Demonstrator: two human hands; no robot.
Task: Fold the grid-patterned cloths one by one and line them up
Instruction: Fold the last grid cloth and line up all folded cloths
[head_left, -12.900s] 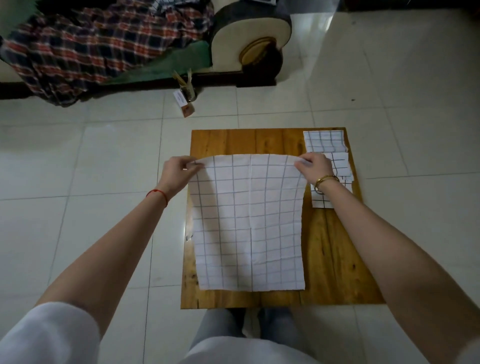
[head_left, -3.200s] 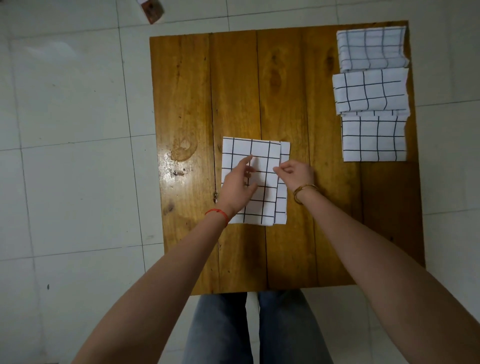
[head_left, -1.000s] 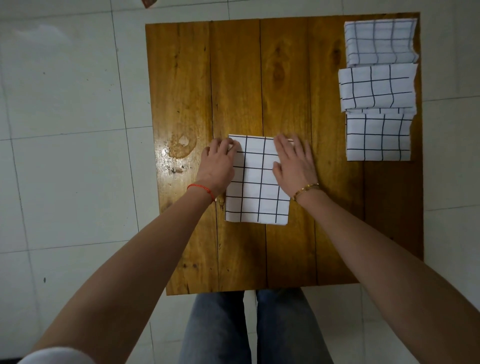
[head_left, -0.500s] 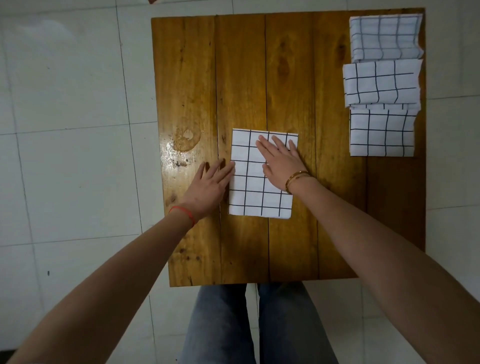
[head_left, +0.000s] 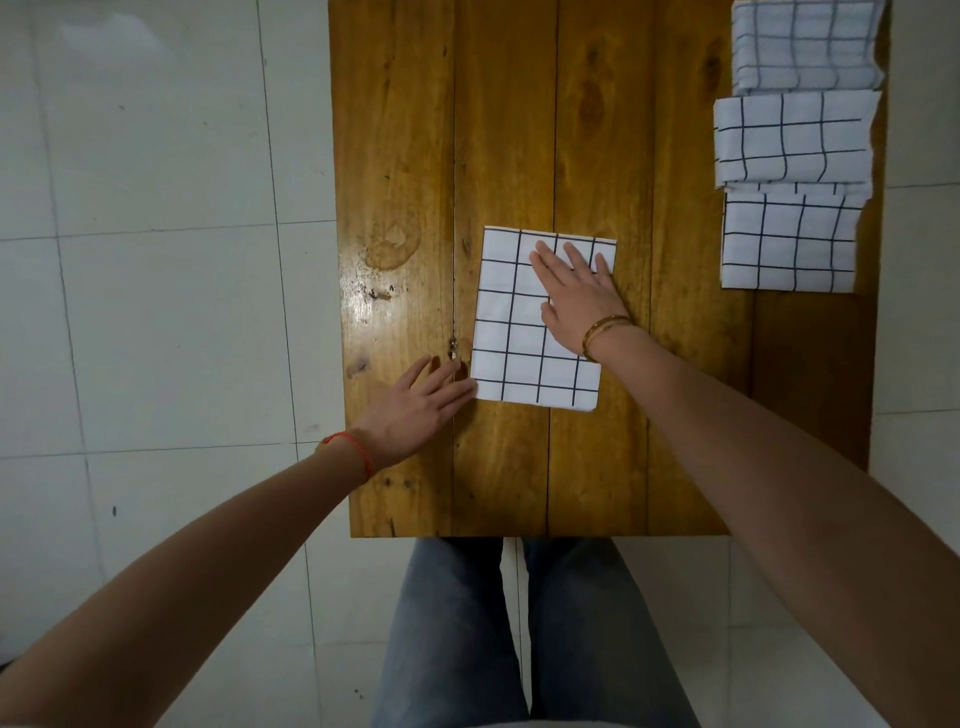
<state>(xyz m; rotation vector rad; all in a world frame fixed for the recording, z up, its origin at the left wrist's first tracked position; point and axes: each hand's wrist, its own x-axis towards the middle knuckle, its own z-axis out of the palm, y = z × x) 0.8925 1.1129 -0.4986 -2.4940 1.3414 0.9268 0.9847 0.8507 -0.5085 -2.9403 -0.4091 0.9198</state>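
A folded white cloth with a black grid (head_left: 514, 332) lies flat in the middle of the wooden table (head_left: 410, 208). My right hand (head_left: 576, 296) presses flat on its upper right part, fingers straight. My left hand (head_left: 415, 410) lies flat on the wood at the cloth's lower left corner, fingertips touching its edge. Three folded grid cloths form a column along the table's right side: the far one (head_left: 808, 47), the middle one (head_left: 795, 137) and the near one (head_left: 789, 241), each overlapping slightly.
The table stands on a white tiled floor (head_left: 156, 260). Its near edge is just in front of my knees in blue jeans (head_left: 519, 623). Bare wood lies left of the cloth and below the column on the right.
My left hand has slid down and left off the cloth to its lower left corner. My right hand has stayed flat on the cloth, shifting slightly right. The view has moved closer.
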